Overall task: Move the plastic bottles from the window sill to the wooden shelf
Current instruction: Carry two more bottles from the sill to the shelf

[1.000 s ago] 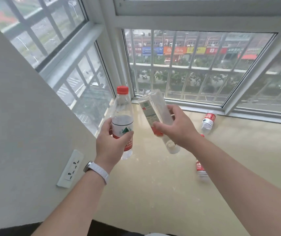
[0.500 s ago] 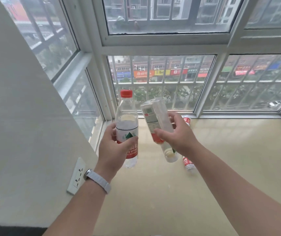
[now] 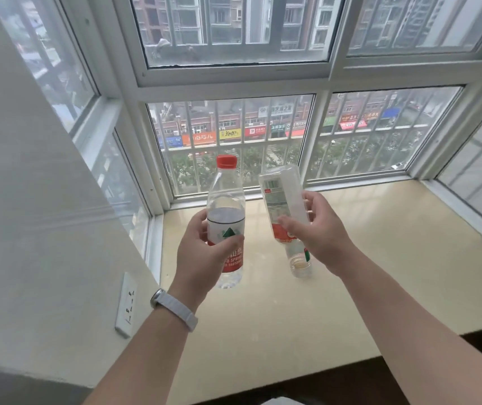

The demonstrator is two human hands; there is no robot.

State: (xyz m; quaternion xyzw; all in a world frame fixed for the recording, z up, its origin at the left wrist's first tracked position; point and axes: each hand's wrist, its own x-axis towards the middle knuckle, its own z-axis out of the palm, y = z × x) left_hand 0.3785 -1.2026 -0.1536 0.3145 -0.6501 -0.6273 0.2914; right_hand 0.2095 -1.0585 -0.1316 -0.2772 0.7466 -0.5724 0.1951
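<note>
Beyond the fingers of both hands, a large barred window (image 3: 228,141) fills the far side, and a street with coloured shop signs shows through the glass. To the left of the left fingers stands a plain grey wall (image 3: 29,229). Under the fingers spreads the pale yellow window sill (image 3: 380,273). Both bottles are held in the air above it and do not touch it.

The left hand (image 3: 201,252) holds the red-capped bottle (image 3: 225,206) upright. Its fingers are curled round the labelled lower half, with the thumb lying across the label on the near side. The water level inside sits just above the fingers.

The right hand (image 3: 318,235) grips the second bottle (image 3: 282,194) upside down and a little tilted. The base rises above the fingertips toward the window, and the neck points down below the palm. The fingers and thumb pinch it at the label. The two bottles are near each other but apart.

Behind the left hand, a white wristband (image 3: 175,308) circles the wrist. To the left of it, a white socket (image 3: 126,305) sits on the wall.
</note>
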